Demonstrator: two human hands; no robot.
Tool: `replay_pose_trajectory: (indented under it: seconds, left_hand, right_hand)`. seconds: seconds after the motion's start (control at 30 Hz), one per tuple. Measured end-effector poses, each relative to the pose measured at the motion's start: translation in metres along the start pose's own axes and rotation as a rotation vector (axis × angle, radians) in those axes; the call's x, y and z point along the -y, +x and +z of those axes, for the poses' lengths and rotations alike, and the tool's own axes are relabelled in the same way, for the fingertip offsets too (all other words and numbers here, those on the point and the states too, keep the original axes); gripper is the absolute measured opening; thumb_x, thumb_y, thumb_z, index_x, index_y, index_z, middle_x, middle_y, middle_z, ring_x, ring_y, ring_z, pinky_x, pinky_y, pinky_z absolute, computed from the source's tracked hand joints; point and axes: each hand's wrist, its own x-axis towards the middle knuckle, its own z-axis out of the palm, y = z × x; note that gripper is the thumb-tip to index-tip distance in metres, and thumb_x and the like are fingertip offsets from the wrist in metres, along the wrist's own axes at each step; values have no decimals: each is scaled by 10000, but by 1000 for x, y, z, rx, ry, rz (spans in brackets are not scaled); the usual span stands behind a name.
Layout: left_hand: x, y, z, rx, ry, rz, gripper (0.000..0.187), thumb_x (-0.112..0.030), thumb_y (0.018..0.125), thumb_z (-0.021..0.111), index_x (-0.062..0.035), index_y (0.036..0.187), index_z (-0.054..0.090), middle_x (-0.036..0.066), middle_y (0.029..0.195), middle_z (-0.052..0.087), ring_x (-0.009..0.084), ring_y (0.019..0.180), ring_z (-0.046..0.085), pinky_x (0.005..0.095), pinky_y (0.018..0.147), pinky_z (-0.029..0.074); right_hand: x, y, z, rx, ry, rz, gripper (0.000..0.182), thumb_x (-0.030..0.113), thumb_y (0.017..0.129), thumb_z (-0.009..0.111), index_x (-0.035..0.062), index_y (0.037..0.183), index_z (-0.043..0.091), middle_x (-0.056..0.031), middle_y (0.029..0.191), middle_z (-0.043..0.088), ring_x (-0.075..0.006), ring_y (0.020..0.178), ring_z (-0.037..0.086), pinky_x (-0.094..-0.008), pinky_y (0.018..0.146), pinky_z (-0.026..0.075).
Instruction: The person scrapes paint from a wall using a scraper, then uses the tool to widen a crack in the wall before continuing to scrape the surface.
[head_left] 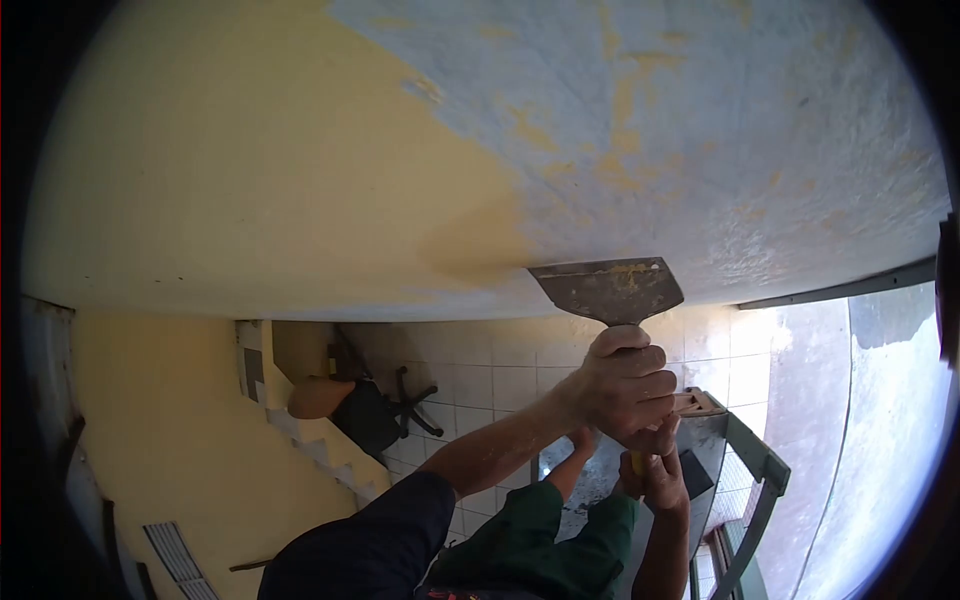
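Note:
A wide metal scraper has its straight front edge against the wall, or very close to it. My left hand is wrapped round the scraper's handle just below the blade, thumb uppermost. Farther down, my right hand is closed round the yellow lower end of the handle. Above the blade, the wall has a rough grey-blue area with leftover yellow flecks. Smooth yellow paint covers its left side, and a darker stain lies left of the blade.
Below are white floor tiles, with a dark swivel chair to the left beside a cream stepped structure. A green wooden frame stands close on my right. My legs in green shorts are over a spattered bluish surface.

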Motion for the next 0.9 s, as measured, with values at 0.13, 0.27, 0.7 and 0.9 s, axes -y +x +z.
replay_pose_trajectory:
  seconds: [0.13, 0.27, 0.7, 0.9]
  left_hand:
    - [2, 3, -2, 8, 19, -2, 273, -299, 692, 584, -162, 490, 461, -30, 571, 417, 134, 622, 490, 353, 799, 350]
    - [3, 4, -3, -1, 3, 15, 279, -312, 694, 585, -165, 489, 467, -33, 575, 430, 126, 619, 491, 368, 816, 326]
    - [-8, 16, -13, 48, 64, -43, 245, -303, 661, 615, -160, 514, 481, -47, 588, 441, 132, 633, 488, 374, 805, 343]
    - [-47, -11, -24, -358, 27, -263, 244, -356, 709, 670, -130, 764, 595, 47, 882, 525, 211, 933, 500, 418, 830, 411]
  right_hand:
    - [-4, -2, -5, -161, -349, -233, 639, 487, 999, 297, -84, 1084, 570, -10, 490, 440, -81, 393, 403, -226, 402, 307]
    - [13, 1, 3, -79, -46, 7, 586, 474, 1004, 278, -45, 1008, 550, 5, 501, 450, -66, 409, 406, -219, 409, 297]
    - [28, -8, -2, -50, -71, -44, 479, 492, 943, 474, 14, 914, 495, 2, 552, 461, -62, 432, 411, -217, 402, 310]
    - [28, -37, 7, 149, 140, -32, 442, 374, 939, 534, 25, 1141, 352, -21, 608, 454, -88, 418, 409, -223, 387, 330]
